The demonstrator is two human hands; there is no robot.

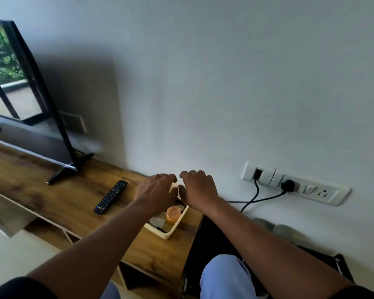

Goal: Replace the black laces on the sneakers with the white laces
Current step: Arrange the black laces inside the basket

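Observation:
Both my hands reach forward over the far end of a cream plastic basket [175,227] on the wooden TV console [58,197]. My left hand [157,189] and my right hand [198,186] sit side by side, backs up, fingers bent downward. A small pale patch [174,187] shows between them; whether it is the basket's rim or a lace is unclear. The fingertips are hidden, so any hold cannot be seen. No laces are plainly visible. Two blurred grey shoes [274,228] lie on the floor by the wall at the right.
An orange round object [173,213] and small items lie in the basket. A black remote [111,197] lies left of it, and a TV [26,93] stands further left. A wall socket strip [294,183] with black cables is at the right. My knee [222,275] is below.

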